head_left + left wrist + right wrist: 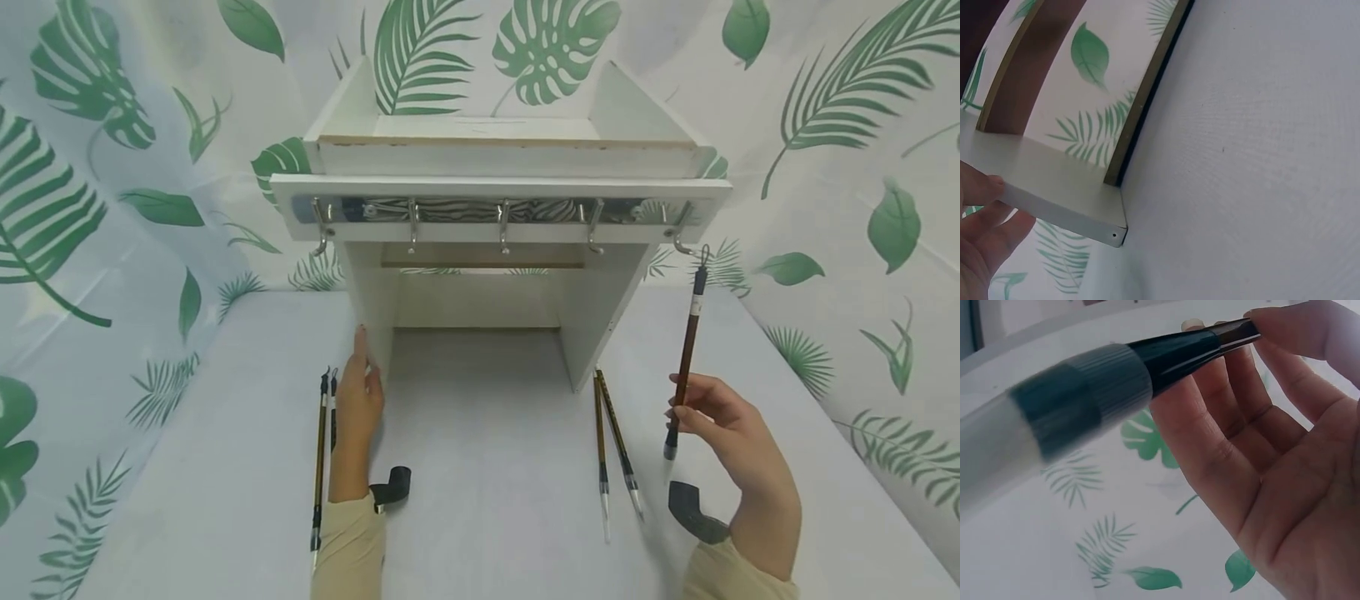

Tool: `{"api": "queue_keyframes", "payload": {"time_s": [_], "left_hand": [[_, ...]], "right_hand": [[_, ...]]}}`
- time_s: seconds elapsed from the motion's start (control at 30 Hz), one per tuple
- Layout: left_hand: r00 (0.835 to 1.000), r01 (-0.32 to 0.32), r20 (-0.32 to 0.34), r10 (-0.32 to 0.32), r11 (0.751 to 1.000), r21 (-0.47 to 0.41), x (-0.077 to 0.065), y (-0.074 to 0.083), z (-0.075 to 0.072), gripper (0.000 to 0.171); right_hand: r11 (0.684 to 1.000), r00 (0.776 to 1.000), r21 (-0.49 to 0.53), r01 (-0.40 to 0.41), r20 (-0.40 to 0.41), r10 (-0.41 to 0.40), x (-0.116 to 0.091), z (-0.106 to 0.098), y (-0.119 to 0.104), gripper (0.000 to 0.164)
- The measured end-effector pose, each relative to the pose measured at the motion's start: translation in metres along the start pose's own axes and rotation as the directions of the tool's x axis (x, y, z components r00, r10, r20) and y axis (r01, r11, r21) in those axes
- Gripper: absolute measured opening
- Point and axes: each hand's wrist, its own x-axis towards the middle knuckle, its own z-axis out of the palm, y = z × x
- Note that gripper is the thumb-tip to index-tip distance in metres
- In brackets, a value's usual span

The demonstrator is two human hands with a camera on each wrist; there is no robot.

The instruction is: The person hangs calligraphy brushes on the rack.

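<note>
My right hand [731, 425] pinches a brown-handled calligraphy brush [688, 333] low on its handle, between thumb and fingers. The brush stands nearly upright, with its clear-capped tip down. Its top loop is close to the rightmost metal hook [682, 233]; whether they touch I cannot tell. In the right wrist view the brush's dark lower end [1175, 359] crosses in front of the fingers. My left hand [358, 417] grips the edge of the left side panel of a white shelf [367, 283]. The left wrist view shows thumb and fingers on opposite faces of that panel [1054, 181].
A hook rail [457, 233] with several metal hooks runs across the shelf's front. Two brushes [601, 442] lie right of the shelf. Two more [320, 467] lie beside my left forearm, one partly hidden. Leaf-patterned cloth [855, 250] surrounds the white table [480, 500].
</note>
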Motion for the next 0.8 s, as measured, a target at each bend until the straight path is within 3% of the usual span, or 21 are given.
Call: {"api": "queue_keyframes", "payload": {"time_s": [0.23, 0.47, 0.8], "left_hand": [[0.999, 0.036, 0.021, -0.036, 0.999, 0.004, 0.0, 0.003, -0.002, 0.064], [0.996, 0.082, 0.034, -0.082, 0.997, 0.012, 0.0, 0.002, -0.002, 0.062], [1.0, 0.016, -0.004, -0.016, 1.0, -0.013, 0.0, 0.003, 0.0, 0.065]], "right_hand": [[0.994, 0.996, 0.058, 0.09, 0.024, -0.091, 0.0, 0.003, -0.012, 0.043], [0.992, 0.993, 0.071, 0.105, 0.053, -0.109, 0.003, 0.004, -0.016, 0.044], [0.991, 0.992, 0.089, 0.103, 0.066, -0.109, 0.003, 0.005, -0.013, 0.044]]}}
